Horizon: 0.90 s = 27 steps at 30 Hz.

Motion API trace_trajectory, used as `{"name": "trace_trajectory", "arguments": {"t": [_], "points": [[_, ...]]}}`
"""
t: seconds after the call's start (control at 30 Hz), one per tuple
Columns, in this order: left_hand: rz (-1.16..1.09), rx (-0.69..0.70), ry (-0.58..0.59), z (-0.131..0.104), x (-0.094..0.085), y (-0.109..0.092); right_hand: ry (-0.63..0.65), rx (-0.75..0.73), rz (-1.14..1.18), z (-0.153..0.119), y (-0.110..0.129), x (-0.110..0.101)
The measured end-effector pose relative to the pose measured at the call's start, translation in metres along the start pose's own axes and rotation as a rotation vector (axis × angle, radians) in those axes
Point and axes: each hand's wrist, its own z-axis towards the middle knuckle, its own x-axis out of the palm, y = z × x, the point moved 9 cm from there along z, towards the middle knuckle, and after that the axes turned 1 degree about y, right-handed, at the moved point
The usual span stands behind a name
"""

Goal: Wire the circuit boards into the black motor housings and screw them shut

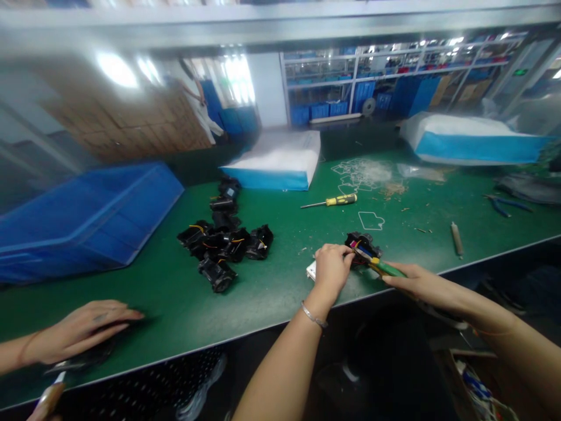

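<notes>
Near the front edge of the green table, a black part (363, 244) with coloured wires lies between my hands. The fingers of my left hand (332, 266) are pinched together at its left side; what they grip is too small to make out. My right hand (416, 282) is closed around a green-and-yellow-handled tool (388, 268), whose tip reaches into the black part. Partly hidden behind my left hand is a small white object (311, 270).
Several black housings (223, 242) lie left of centre, beside a blue bin (87, 213). A yellow screwdriver (340, 200), thin white gaskets (359, 174), a tube (456, 238) and blue pliers (499, 206) lie beyond. Another person's hand (94, 327) is at the lower left.
</notes>
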Motion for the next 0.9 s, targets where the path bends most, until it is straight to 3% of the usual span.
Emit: {"name": "trace_trajectory", "arguments": {"t": [0.27, 0.9], "points": [[0.003, 0.011, 0.009, -0.002, 0.000, -0.001, 0.030, -0.006, -0.054, 0.006, -0.006, -0.002], [0.075, 0.086, -0.019, -0.005, 0.001, -0.005, 0.101, 0.240, -0.004, 0.013, -0.029, 0.009]]}}
